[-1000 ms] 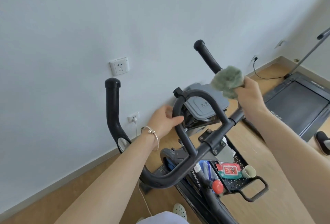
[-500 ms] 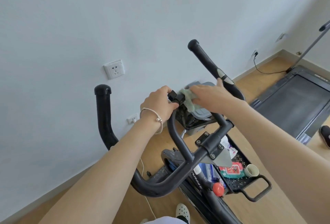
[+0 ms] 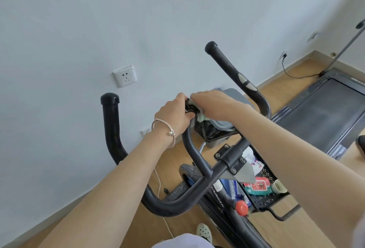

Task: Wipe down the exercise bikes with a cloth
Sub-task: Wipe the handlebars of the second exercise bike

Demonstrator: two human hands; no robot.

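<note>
Over from the side grip (image 3: 245, 81) comes the right hand (image 3: 215, 105) with the cloth (image 3: 202, 117), now on top of the loop bar (image 3: 188, 145). Its fingers curl over the cloth, pressing it onto the bar to rub it. Right beside it, the left hand (image 3: 173, 117) grips the loop bar, likely to keep the bike (image 3: 230, 159) steady.

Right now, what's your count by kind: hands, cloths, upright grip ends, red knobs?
Hands: 2, left hand gripping the handlebar, right hand
Cloth: 1
Upright grip ends: 2
Red knob: 1
Total: 6
</note>
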